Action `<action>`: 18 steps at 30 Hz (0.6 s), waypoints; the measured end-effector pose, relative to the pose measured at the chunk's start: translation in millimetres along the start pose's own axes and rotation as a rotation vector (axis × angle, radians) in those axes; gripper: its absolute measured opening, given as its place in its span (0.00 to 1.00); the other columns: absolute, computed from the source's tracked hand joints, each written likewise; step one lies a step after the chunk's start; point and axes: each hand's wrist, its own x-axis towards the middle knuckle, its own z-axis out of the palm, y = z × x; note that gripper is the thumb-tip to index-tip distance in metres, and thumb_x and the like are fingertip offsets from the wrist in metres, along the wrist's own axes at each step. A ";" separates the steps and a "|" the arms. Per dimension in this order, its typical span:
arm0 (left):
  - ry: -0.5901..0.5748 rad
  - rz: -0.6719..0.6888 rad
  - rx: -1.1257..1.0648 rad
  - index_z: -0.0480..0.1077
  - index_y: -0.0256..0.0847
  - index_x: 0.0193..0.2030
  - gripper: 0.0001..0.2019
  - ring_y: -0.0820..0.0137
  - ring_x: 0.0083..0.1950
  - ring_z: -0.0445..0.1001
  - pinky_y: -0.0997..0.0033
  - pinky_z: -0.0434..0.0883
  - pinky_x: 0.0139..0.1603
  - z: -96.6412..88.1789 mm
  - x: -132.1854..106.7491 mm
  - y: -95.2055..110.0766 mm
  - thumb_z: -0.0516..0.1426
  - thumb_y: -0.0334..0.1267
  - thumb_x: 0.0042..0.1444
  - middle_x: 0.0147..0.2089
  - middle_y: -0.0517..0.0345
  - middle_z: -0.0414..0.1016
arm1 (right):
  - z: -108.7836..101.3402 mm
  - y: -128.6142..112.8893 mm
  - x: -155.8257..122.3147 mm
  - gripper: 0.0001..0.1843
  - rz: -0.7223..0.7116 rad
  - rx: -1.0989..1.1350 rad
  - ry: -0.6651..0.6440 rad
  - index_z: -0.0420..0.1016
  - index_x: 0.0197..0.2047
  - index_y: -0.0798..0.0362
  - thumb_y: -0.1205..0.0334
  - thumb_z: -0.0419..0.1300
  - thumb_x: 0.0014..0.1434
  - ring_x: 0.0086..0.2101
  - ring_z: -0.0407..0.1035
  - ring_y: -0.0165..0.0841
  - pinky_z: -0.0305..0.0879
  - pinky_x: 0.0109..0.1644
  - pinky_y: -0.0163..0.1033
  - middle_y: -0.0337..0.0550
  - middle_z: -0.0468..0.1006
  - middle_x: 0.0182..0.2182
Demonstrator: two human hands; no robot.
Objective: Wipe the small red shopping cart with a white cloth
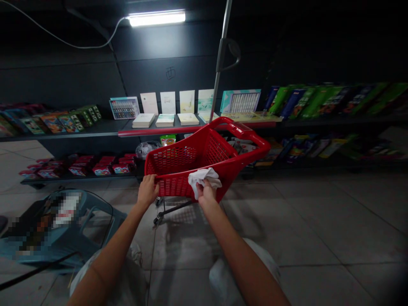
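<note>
Forearms (117,250), bare, reach forward above pale-covered knees (242,265) toward a red shopping cart (174,159) standing on a tile floor (306,238). Hands are apart, one at each side of the basket's near end. Left hand (147,191) curls over the near rim (168,187), its fingers wrapped on the red plastic. Right hand (206,194) clamps a crumpled white cloth (204,178) against the same rim further along, the cloth bunching above the knuckles. Cloth covers only a short stretch of rim; the looped handle (242,129) stands beyond both hands, and what the cloth has touched cannot be told from this view. Black wheeled frame (168,210) sits beneath the basket.

Behind the cart, two dark shelves run along the wall. Upper shelf (79,129) carries stacked booklets (143,120), upright cards (168,102) and green packages (318,102); lower shelf (76,177) carries red boxes (102,170). Metal pole (223,51) rises behind the cart toward a lit fluorescent tube (156,18). At left, a blue plastic stool (95,216) bears a pixelated object (47,221), too blurred to identify.
</note>
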 end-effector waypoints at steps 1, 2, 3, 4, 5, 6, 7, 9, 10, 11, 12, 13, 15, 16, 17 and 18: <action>0.006 0.000 0.019 0.69 0.40 0.57 0.16 0.52 0.60 0.71 0.45 0.70 0.65 0.9 0.2 0.8 0.54 0.37 0.64 0.55 0.43 0.76 | 2.6 -0.5 -2.1 0.18 -0.030 0.003 -0.034 0.65 0.43 0.49 0.66 0.66 0.52 0.33 0.75 0.26 0.78 0.36 0.31 0.33 0.78 0.36; 0.009 -0.007 0.040 0.69 0.39 0.58 0.16 0.50 0.60 0.71 0.40 0.67 0.68 1.7 0.1 2.4 0.54 0.38 0.64 0.55 0.42 0.77 | 5.1 -0.8 -4.0 0.18 -0.062 -0.012 -0.070 0.66 0.43 0.49 0.64 0.67 0.51 0.33 0.75 0.26 0.79 0.36 0.32 0.34 0.78 0.37; 0.013 -0.019 0.060 0.69 0.39 0.59 0.17 0.49 0.61 0.71 0.34 0.62 0.70 2.3 -0.4 4.8 0.54 0.38 0.64 0.55 0.42 0.77 | 7.4 -1.0 -5.4 0.19 -0.095 -0.049 -0.098 0.67 0.43 0.50 0.62 0.68 0.50 0.33 0.75 0.27 0.78 0.37 0.33 0.36 0.79 0.37; 0.023 -0.031 0.075 0.68 0.39 0.60 0.19 0.48 0.62 0.71 0.29 0.57 0.72 2.8 -1.2 8.2 0.53 0.38 0.64 0.57 0.41 0.76 | 9.4 -1.7 -6.7 0.19 -0.139 -0.104 -0.115 0.68 0.43 0.51 0.59 0.68 0.50 0.33 0.75 0.28 0.78 0.36 0.34 0.38 0.80 0.38; 0.041 -0.033 0.084 0.67 0.39 0.62 0.21 0.48 0.64 0.70 0.26 0.52 0.73 3.4 -2.3 12.8 0.53 0.38 0.64 0.58 0.41 0.76 | 11.2 -3.1 -7.9 0.19 -0.202 -0.171 -0.126 0.70 0.44 0.52 0.57 0.68 0.50 0.33 0.76 0.30 0.78 0.37 0.36 0.40 0.80 0.39; 0.061 -0.019 0.087 0.65 0.39 0.65 0.23 0.48 0.66 0.68 0.24 0.47 0.75 4.1 -3.7 18.3 0.53 0.37 0.64 0.61 0.40 0.74 | 12.7 -5.6 -9.3 0.20 -0.289 -0.243 -0.134 0.71 0.45 0.53 0.55 0.68 0.50 0.35 0.76 0.33 0.78 0.39 0.38 0.43 0.81 0.40; 0.080 0.014 0.085 0.63 0.39 0.68 0.26 0.48 0.68 0.67 0.25 0.43 0.76 4.9 -5.3 24.7 0.53 0.36 0.63 0.63 0.39 0.72 | 13.9 -9.6 -11.0 0.21 -0.402 -0.314 -0.143 0.72 0.46 0.54 0.54 0.67 0.51 0.37 0.77 0.35 0.78 0.41 0.41 0.45 0.81 0.41; 0.099 0.120 0.067 0.58 0.38 0.72 0.32 0.49 0.73 0.62 0.30 0.39 0.79 7.3 -8.6 38.6 0.55 0.35 0.61 0.68 0.39 0.68 | 15.1 -22.1 -15.9 0.21 -0.691 -0.481 -0.182 0.73 0.50 0.55 0.56 0.64 0.55 0.44 0.77 0.40 0.75 0.51 0.46 0.51 0.81 0.46; 0.100 0.173 0.053 0.56 0.37 0.74 0.34 0.50 0.74 0.61 0.33 0.40 0.80 8.7 -10.1 45.2 0.55 0.34 0.60 0.69 0.40 0.66 | 14.8 -30.2 -18.8 0.19 -0.851 -0.595 -0.213 0.74 0.51 0.55 0.58 0.63 0.57 0.48 0.75 0.42 0.72 0.56 0.49 0.53 0.81 0.49; 0.103 0.211 0.040 0.55 0.37 0.74 0.35 0.50 0.75 0.60 0.35 0.41 0.81 10.1 -11.4 50.9 0.56 0.35 0.60 0.70 0.40 0.65 | 13.9 -39.1 -21.7 0.18 -1.005 -0.733 -0.244 0.75 0.52 0.54 0.61 0.61 0.58 0.53 0.73 0.44 0.68 0.61 0.51 0.55 0.79 0.52; 0.111 0.230 0.030 0.55 0.36 0.74 0.35 0.50 0.75 0.60 0.37 0.43 0.81 11.2 -12.3 55.2 0.56 0.35 0.60 0.70 0.39 0.64 | 12.4 -48.3 -24.1 0.16 -1.142 -0.883 -0.267 0.76 0.51 0.53 0.64 0.61 0.58 0.57 0.70 0.45 0.64 0.65 0.53 0.55 0.78 0.55; 0.120 0.238 0.022 0.55 0.35 0.74 0.35 0.50 0.74 0.60 0.38 0.45 0.81 11.9 -12.8 58.0 0.56 0.35 0.60 0.69 0.39 0.64 | 10.5 -57.0 -25.7 0.16 -1.254 -1.031 -0.291 0.76 0.49 0.52 0.67 0.60 0.57 0.60 0.66 0.46 0.60 0.67 0.53 0.55 0.77 0.56; 0.126 0.238 0.012 0.55 0.35 0.74 0.35 0.51 0.73 0.61 0.39 0.48 0.80 11.5 -12.4 58.6 0.56 0.35 0.60 0.68 0.39 0.65 | 6.0 -71.6 -25.7 0.16 -1.387 -1.247 -0.329 0.77 0.47 0.51 0.73 0.59 0.55 0.63 0.62 0.47 0.56 0.69 0.52 0.53 0.77 0.56; 0.118 0.243 0.007 0.56 0.36 0.73 0.34 0.52 0.72 0.63 0.40 0.50 0.80 10.5 -11.7 57.0 0.56 0.34 0.59 0.67 0.40 0.66 | 3.9 -76.9 -24.1 0.17 -1.417 -1.304 -0.338 0.77 0.46 0.51 0.74 0.59 0.55 0.63 0.62 0.46 0.56 0.68 0.51 0.52 0.78 0.55; 0.106 0.252 0.003 0.57 0.36 0.73 0.34 0.53 0.70 0.64 0.42 0.51 0.80 9.2 -10.7 54.8 0.56 0.34 0.59 0.66 0.41 0.67 | 2.1 -81.0 -21.9 0.18 -1.434 -1.339 -0.346 0.77 0.46 0.52 0.75 0.57 0.55 0.63 0.62 0.45 0.56 0.68 0.50 0.52 0.79 0.53; 0.097 0.259 -0.002 0.58 0.37 0.72 0.33 0.54 0.69 0.66 0.43 0.52 0.80 7.8 -9.8 52.3 0.56 0.33 0.59 0.64 0.42 0.68 | 0.7 -84.0 -19.3 0.18 -1.446 -1.360 -0.351 0.76 0.47 0.52 0.76 0.56 0.55 0.63 0.62 0.45 0.56 0.68 0.50 0.51 0.80 0.52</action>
